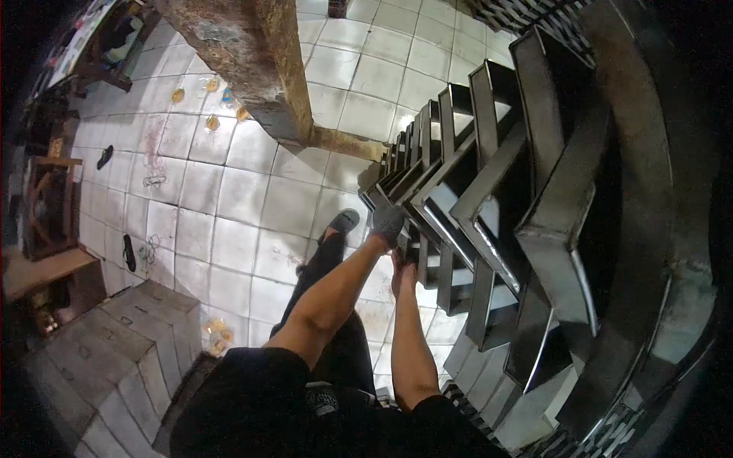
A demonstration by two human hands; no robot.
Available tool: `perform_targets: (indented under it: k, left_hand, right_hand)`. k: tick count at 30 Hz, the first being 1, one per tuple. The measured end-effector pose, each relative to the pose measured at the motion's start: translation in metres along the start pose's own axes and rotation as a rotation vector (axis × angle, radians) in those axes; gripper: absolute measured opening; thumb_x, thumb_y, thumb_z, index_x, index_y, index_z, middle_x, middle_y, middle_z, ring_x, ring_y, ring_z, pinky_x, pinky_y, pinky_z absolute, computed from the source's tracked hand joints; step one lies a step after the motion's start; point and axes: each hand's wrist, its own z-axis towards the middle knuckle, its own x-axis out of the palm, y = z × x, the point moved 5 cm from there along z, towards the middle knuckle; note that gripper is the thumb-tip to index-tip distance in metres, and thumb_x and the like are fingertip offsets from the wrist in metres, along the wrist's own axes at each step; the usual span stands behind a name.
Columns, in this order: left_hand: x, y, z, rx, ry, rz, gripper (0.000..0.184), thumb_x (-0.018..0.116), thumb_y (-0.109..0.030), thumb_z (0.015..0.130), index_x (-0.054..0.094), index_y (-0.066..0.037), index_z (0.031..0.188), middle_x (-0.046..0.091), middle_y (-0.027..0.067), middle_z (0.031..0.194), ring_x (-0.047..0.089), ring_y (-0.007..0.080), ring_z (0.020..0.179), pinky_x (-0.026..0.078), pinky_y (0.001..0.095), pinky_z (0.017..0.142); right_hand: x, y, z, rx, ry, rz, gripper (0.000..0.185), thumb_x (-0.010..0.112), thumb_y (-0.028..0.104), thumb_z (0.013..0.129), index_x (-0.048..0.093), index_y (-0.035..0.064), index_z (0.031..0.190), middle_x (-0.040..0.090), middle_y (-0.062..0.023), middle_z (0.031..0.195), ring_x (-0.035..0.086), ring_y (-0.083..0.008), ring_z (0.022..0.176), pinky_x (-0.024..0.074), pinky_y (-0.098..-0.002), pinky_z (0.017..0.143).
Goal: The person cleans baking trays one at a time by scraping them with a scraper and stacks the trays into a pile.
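A long rack of angled dark metal strips, bent in zigzag shapes, rises along my right side. My left hand, in a dark grey glove, is at the lower near edge of this metalwork, its fingers bent against it. Just below and to the right, my right hand reaches up to the same metal, with bare skin showing at the wrist. Its fingers are in shadow and partly hidden by the metal. What either hand grips there is too dark to make out.
A rusty beam crosses the top over white floor tiles. Grey drawer-like boxes stand at lower left, near a wooden frame. Black slippers and yellowish pieces lie on the floor.
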Motion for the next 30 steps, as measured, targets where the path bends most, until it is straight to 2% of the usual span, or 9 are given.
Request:
perform_targets:
  k: [7, 9, 13, 17, 20, 22, 26, 27, 30]
  left_hand:
    - [-0.015, -0.061, 0.010, -0.464, -0.111, -0.600, 0.032, 0.056, -0.010, 0.088, 0.067, -0.007, 0.118, 0.065, 0.0159, 0.126, 0.063, 0.0357, 0.104, 0.044, 0.0516, 0.099]
    - [0.006, 0.028, 0.024, -0.390, 0.065, -0.643, 0.030, 0.058, -0.012, 0.089, 0.068, -0.005, 0.117, 0.068, 0.0151, 0.118, 0.065, 0.0325, 0.102, 0.049, 0.0465, 0.092]
    - [-0.009, 0.058, 0.036, -0.370, 0.351, -0.365, 0.026, 0.060, -0.021, 0.095, 0.071, -0.006, 0.112, 0.070, 0.0113, 0.102, 0.067, 0.0280, 0.096, 0.054, 0.0418, 0.087]
    - [-0.068, -0.006, 0.004, -0.368, 0.260, -0.345, 0.025, 0.062, -0.030, 0.097, 0.071, -0.009, 0.107, 0.071, 0.0083, 0.096, 0.068, 0.0241, 0.092, 0.056, 0.0371, 0.082]
    - [-0.087, -0.002, -0.058, -0.827, 0.235, -0.548, 0.022, 0.055, -0.037, 0.100, 0.059, -0.016, 0.096, 0.061, 0.0012, 0.084, 0.064, 0.0195, 0.079, 0.055, 0.0369, 0.065]
    - [-0.090, -0.049, -0.108, -0.876, 0.283, -0.406, 0.035, 0.053, -0.046, 0.103, 0.062, -0.012, 0.103, 0.066, 0.0053, 0.092, 0.067, 0.0228, 0.084, 0.058, 0.0449, 0.070]
    - [-0.036, -0.038, -0.203, -0.368, 0.918, -0.185, 0.032, 0.053, -0.031, 0.106, 0.064, -0.004, 0.119, 0.056, 0.0106, 0.134, 0.058, 0.0187, 0.117, 0.052, 0.0382, 0.096]
    - [-0.027, -0.055, -0.215, -0.507, 0.944, -0.147, 0.031, 0.056, -0.028, 0.105, 0.063, -0.005, 0.125, 0.056, 0.0106, 0.131, 0.058, 0.0187, 0.116, 0.052, 0.0385, 0.095]
    - [-0.030, -0.080, -0.224, -0.688, 1.245, -0.004, 0.048, 0.067, -0.020, 0.097, 0.056, -0.006, 0.142, 0.055, 0.0115, 0.133, 0.055, 0.0185, 0.123, 0.050, 0.0381, 0.100]
  right_hand:
    - [-0.020, -0.004, 0.002, -0.071, 0.128, -0.109, 0.049, 0.028, 0.024, 0.111, 0.046, -0.0041, 0.146, 0.062, -0.0175, 0.135, 0.059, -0.0300, 0.128, 0.0551, -0.0425, 0.108]
    - [-0.030, -0.012, 0.013, 0.055, 0.137, 0.054, 0.037, 0.044, 0.024, 0.111, 0.054, 0.0024, 0.140, 0.066, -0.0138, 0.122, 0.068, -0.0264, 0.110, 0.0611, -0.0355, 0.092]
    - [-0.052, 0.032, -0.043, 0.082, 0.412, -0.351, 0.067, 0.067, 0.042, 0.100, 0.045, -0.0002, 0.148, 0.060, -0.0158, 0.139, 0.061, -0.0268, 0.125, 0.0533, -0.0402, 0.105]
    - [-0.114, 0.070, -0.099, 0.094, 0.383, -0.557, 0.061, 0.064, 0.035, 0.103, 0.043, 0.0015, 0.150, 0.059, -0.0156, 0.141, 0.060, -0.0274, 0.127, 0.0485, -0.0398, 0.109]
    - [-0.131, 0.080, -0.138, 0.101, 0.365, -0.787, 0.062, 0.062, 0.031, 0.104, 0.038, 0.0037, 0.154, 0.058, -0.0164, 0.144, 0.058, -0.0278, 0.131, 0.0481, -0.0410, 0.108]
    - [-0.113, 0.082, -0.170, 0.053, 0.731, -0.415, 0.070, 0.070, 0.037, 0.097, 0.041, 0.0108, 0.156, 0.057, -0.0135, 0.146, 0.058, -0.0264, 0.131, 0.0445, -0.0436, 0.110]
    - [-0.045, 0.054, -0.225, 0.148, 0.704, -0.456, 0.069, 0.068, 0.021, 0.099, 0.035, 0.0146, 0.158, 0.058, -0.0135, 0.140, 0.058, -0.0259, 0.128, 0.0484, -0.0429, 0.107]
    - [-0.025, 0.058, -0.244, 0.129, 0.660, -0.678, 0.084, 0.076, 0.020, 0.090, 0.030, 0.0144, 0.160, 0.056, -0.0133, 0.143, 0.058, -0.0224, 0.128, 0.0497, -0.0448, 0.103]
    - [-0.045, 0.025, -0.223, -0.054, 0.404, -1.042, 0.059, 0.066, 0.009, 0.090, 0.046, 0.0050, 0.146, 0.065, -0.0089, 0.123, 0.064, -0.0167, 0.108, 0.0557, -0.0316, 0.079]
